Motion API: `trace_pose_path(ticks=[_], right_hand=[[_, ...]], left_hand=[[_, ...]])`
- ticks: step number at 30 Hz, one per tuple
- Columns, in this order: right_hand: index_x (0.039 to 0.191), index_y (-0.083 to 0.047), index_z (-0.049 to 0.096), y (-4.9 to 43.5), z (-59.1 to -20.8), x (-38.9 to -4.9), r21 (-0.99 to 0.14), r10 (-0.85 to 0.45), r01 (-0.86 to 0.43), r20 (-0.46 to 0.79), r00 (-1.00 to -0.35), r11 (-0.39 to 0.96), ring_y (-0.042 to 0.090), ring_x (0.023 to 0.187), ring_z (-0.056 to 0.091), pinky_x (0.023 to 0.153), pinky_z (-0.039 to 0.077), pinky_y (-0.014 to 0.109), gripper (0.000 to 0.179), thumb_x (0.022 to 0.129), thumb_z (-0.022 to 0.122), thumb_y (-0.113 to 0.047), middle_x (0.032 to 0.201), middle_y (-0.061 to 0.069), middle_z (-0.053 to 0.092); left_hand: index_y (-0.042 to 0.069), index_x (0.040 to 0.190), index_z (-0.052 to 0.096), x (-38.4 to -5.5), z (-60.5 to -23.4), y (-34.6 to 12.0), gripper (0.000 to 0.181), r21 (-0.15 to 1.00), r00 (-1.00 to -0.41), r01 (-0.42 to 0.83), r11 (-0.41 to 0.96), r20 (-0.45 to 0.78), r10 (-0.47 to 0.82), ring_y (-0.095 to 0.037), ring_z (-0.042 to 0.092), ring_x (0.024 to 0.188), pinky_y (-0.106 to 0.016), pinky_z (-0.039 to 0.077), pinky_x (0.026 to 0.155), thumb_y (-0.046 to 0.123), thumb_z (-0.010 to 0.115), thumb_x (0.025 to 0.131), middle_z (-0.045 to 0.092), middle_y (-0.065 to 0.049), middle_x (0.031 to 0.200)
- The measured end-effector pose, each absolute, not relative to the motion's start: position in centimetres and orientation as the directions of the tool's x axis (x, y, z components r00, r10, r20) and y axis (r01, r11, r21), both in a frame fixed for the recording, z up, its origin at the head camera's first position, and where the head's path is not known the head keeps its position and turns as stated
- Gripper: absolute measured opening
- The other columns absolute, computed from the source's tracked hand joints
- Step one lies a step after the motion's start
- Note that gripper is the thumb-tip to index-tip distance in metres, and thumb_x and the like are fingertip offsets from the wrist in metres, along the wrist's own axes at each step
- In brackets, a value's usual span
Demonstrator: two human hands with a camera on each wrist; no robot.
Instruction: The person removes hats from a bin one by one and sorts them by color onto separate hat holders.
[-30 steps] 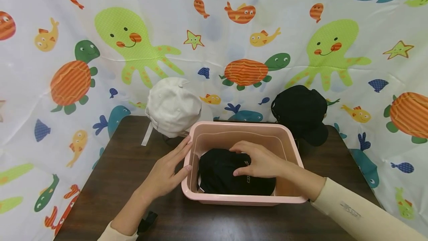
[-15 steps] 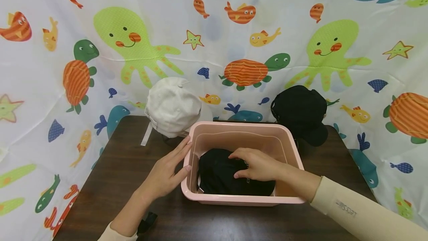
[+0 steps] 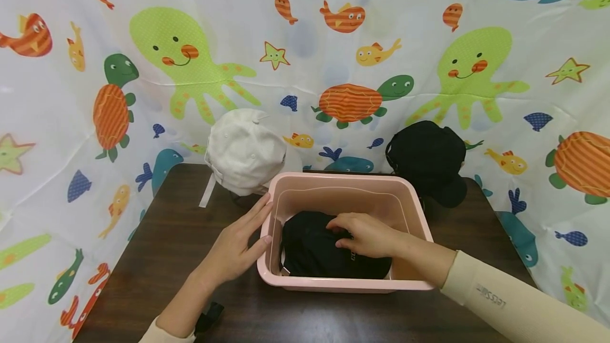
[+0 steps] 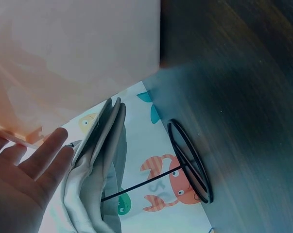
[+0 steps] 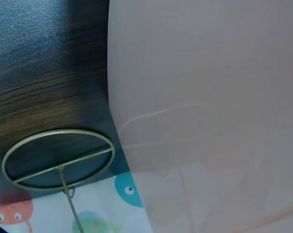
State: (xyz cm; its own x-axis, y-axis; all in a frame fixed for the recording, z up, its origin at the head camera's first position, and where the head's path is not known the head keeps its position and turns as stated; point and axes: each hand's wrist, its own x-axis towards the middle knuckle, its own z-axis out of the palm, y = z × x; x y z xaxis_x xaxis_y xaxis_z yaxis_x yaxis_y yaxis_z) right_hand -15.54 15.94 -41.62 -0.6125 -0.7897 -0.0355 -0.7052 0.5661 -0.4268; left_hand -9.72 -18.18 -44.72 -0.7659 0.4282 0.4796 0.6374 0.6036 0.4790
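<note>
A black baseball cap (image 3: 310, 247) with pale lettering lies inside the pink plastic bin (image 3: 343, 283). Reaching into the bin from the right, my right hand (image 3: 364, 234) pinches the top of this cap between curved fingers and thumb; the fingertips are partly hidden against the dark cloth. My left hand (image 3: 235, 245) rests on the bin's left rim with its fingers extended, which also show beside the bin wall in the left wrist view (image 4: 27, 182). The right wrist view shows the bin's outer wall (image 5: 204, 97) but not the right hand.
Behind the bin's left corner, a white cap (image 3: 245, 152) sits on a stand with a black ring base (image 4: 190, 160). Another black cap (image 3: 426, 158) stands at back right, near a brass ring base (image 5: 59, 160). A sea-animal curtain (image 3: 305, 41) hangs behind the dark table (image 3: 186, 226).
My right hand has lowered slightly onto the black cap, and the gap between its thumb and fingers has narrowed. The left hand and the bin have stayed in place.
</note>
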Motion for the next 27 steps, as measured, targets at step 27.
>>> trace_pose_path(ticks=[27], right_hand=[[0.105, -0.009, 0.078, 16.07, -41.54, -15.80, -0.527, -0.790, -0.697, 0.076, -0.608, 0.486, 0.010, 0.089, 0.067, 0.088, 0.059, 0.036, 0.017, 0.093, 0.074, 0.001, 0.100, -0.001, 0.076]], left_hand=[[0.004, 0.158, 0.045, -9.72, -44.87, -18.22, 0.063, 0.482, -0.768, 0.635, 0.603, 0.479, 0.426, -0.025, 0.040, 0.151, -0.013, 0.018, 0.119, 0.020, 0.062, 0.099, 0.033, -0.006, 0.170]])
